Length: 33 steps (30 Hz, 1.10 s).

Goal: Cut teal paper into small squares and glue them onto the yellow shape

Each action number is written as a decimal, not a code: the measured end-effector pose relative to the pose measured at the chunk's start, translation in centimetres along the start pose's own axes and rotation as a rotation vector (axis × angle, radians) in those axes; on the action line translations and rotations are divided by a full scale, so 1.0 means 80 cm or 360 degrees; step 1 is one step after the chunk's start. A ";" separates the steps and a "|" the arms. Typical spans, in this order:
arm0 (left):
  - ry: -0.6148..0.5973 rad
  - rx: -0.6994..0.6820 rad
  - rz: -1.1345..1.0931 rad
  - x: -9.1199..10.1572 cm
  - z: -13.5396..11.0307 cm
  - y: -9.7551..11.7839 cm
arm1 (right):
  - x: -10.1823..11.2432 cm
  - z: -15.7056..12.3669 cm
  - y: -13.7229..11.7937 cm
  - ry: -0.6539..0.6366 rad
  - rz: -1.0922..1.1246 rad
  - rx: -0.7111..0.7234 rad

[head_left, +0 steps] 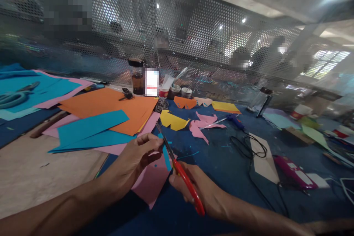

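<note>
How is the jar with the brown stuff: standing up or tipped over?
The jar is standing up: its black lid is at the top, with the brown stuff lower down inside.

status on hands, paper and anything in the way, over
Left hand pinching blue paper strip. Right hand on red-handled scissors, blades at the strip. Pink sheet beneath the hands.

Glossy plastic scissor handles (190, 188) (blades metal), matt orange paper (110, 108), perforated metal screen (188, 18).

The right hand (197, 180) is holding scissors (179, 167); left of them, the left hand (142, 153) is pinching a blue strip (167, 159).
</note>
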<state>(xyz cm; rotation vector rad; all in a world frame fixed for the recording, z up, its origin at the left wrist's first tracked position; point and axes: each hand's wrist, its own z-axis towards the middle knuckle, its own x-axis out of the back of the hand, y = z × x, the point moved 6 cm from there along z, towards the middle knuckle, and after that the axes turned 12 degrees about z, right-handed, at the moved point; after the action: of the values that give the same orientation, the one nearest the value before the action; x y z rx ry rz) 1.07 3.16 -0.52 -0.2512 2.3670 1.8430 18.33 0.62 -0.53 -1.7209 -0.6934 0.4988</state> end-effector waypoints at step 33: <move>0.0015 0.0010 0.0014 -0.002 -0.001 0.008 | 0.002 0.005 0.016 -0.0043 0.0242 0.0005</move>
<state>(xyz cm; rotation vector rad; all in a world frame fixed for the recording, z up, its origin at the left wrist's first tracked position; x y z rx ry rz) 1.10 3.24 0.12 -0.2491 2.3837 1.8418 18.42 0.80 -1.87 -1.7752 -0.5834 0.6292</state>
